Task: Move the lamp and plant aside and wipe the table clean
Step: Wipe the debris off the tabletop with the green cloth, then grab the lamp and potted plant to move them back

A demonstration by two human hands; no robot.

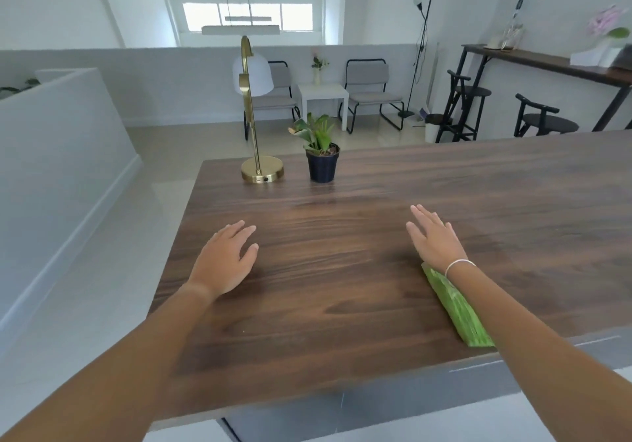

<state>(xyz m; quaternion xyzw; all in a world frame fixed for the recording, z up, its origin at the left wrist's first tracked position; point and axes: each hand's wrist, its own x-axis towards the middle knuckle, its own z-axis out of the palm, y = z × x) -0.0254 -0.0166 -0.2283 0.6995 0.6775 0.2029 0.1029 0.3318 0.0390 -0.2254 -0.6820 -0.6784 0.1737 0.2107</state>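
A brass lamp (261, 171) with a white dome shade stands at the far left corner of the dark wooden table (342, 287). Right beside it sits a small green plant (321, 157) in a black pot. A folded green cloth (456, 308) lies near the table's front edge, partly under my right forearm. My left hand (225, 260) hovers over the table's left side, fingers spread, holding nothing. My right hand (436, 240) is flat and open just beyond the cloth, also holding nothing. Both hands are well short of the lamp and plant.
The table's left edge drops to the pale floor beside a low white wall. Beyond the far edge stand two grey chairs (369, 92), a white side table (323, 98), black stools (543, 120) and a tall counter (547, 62) at the right.
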